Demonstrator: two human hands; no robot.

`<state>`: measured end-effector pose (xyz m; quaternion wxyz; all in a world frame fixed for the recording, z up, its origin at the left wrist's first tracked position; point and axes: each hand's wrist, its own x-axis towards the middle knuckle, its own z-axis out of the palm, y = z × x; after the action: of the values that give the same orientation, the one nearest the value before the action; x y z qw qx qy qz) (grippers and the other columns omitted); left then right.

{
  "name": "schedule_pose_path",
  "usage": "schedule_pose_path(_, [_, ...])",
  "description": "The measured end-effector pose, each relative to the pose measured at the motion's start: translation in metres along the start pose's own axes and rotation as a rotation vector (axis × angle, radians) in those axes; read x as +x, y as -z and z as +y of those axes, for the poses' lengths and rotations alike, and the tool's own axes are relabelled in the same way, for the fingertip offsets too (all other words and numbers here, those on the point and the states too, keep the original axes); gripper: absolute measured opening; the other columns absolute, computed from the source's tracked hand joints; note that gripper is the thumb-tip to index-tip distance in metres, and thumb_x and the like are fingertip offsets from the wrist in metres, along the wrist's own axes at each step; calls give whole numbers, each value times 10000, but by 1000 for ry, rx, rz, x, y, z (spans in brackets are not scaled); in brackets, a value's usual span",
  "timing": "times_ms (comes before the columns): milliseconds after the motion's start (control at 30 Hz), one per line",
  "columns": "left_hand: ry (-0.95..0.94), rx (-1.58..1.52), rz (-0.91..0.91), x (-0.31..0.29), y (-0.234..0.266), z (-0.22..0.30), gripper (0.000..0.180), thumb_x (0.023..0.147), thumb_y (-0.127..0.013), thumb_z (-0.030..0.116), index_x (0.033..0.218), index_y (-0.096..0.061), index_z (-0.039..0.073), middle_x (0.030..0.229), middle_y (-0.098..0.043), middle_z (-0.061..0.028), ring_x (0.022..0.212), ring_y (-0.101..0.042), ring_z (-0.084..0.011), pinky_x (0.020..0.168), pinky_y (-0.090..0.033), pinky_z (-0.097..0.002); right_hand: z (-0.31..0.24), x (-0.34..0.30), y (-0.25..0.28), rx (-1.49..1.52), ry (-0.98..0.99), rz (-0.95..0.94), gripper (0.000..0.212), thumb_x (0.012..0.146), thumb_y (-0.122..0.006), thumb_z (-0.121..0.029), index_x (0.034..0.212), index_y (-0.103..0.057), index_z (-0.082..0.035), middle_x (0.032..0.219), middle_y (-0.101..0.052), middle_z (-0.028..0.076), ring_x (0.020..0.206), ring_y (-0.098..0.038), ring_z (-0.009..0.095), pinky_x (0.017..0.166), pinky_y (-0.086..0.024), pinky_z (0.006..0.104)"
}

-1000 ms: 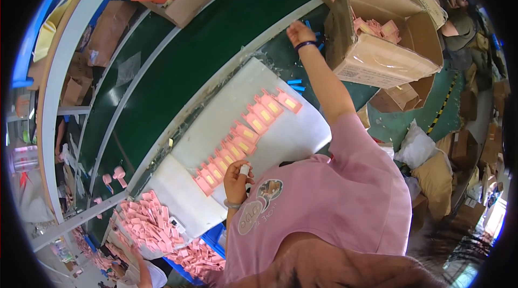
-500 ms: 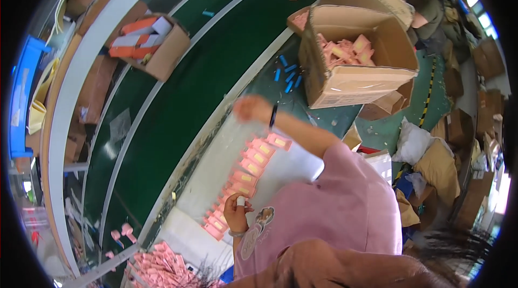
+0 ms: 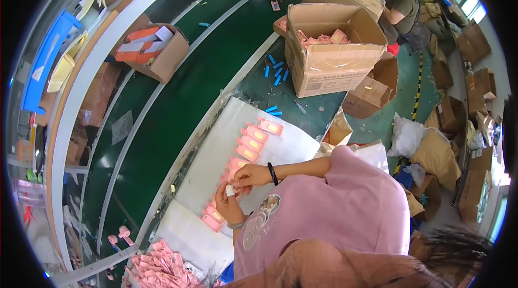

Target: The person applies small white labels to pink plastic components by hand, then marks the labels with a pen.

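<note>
My left hand [image 3: 230,208], with a white wrap on one finger, is closed in a pinch above the row of pink plastic parts. Against its fingertips, my right hand [image 3: 251,176] also has its fingers pressed together; a dark band circles that wrist. Whatever lies between the fingers is too small or hidden to name. Beneath both hands runs a slanting row of flat pink plastic parts [image 3: 251,145], each with a pale yellow rectangle, on a white sheet [image 3: 202,150]. My hands cover the middle of this row.
A pile of pink parts [image 3: 159,266] lies at the near left. Several blue cylindrical pieces [image 3: 278,72] lie beyond the sheet, by a large carton [image 3: 329,69] of pink parts. Left runs a green conveyor belt [image 3: 162,121]. A co-worker [image 3: 402,7] sits at the far right.
My right hand has come back from the far end of the sheet to meet my left hand. Two or more blue pieces now show by the sheet's far edge. The whole view has shifted slightly.
</note>
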<state>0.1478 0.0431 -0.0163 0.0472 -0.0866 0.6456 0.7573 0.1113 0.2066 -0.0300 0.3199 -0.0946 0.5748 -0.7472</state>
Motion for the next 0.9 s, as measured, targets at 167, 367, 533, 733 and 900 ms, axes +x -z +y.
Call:
schedule_pose_path(167, [-405,541,-101,-11,12,-2,250,855,-584,59,1098,-639,68,1042,-640,-77,829,-597,-141,635,-455,-236,2,-9,-12,19,-147,151,208,913,-539,-183,840,-615,-4,727,-601,44,580,-577,98,547,-495,235])
schedule_pose_path(367, [-417,819,-238,-12,20,8,275,778,-572,8,1029,-668,65,917,-646,-115,754,-598,-232,649,-470,-315,16,-17,-17,-177,-28,161,219,890,-494,-161,793,-594,8,701,-612,69,576,-607,143,540,-504,278])
schedule_pose_path(533, [-377,877,-232,-9,25,-2,270,763,-569,14,1004,-673,78,882,-647,-116,773,-608,-270,692,-481,-358,-1,-22,-15,-501,-67,83,242,927,-476,-202,870,-593,2,751,-636,84,641,-626,161,600,-498,299])
schedule_pose_path(733, [-65,647,-144,-22,48,-26,239,751,-605,60,984,-656,50,907,-661,-124,744,-639,-224,697,-515,-321,31,-35,81,-1322,167,572,174,865,-479,-163,868,-595,-32,849,-630,169,779,-613,324,674,-491,422])
schedule_pose_path(900, [10,465,-123,-30,48,-36,214,779,-618,39,993,-608,30,854,-642,-89,726,-598,-141,671,-492,-284,76,-102,259,-1763,-268,1011,391,870,-528,-233,1203,-511,-29,1145,-548,198,1081,-522,358,932,-434,441])
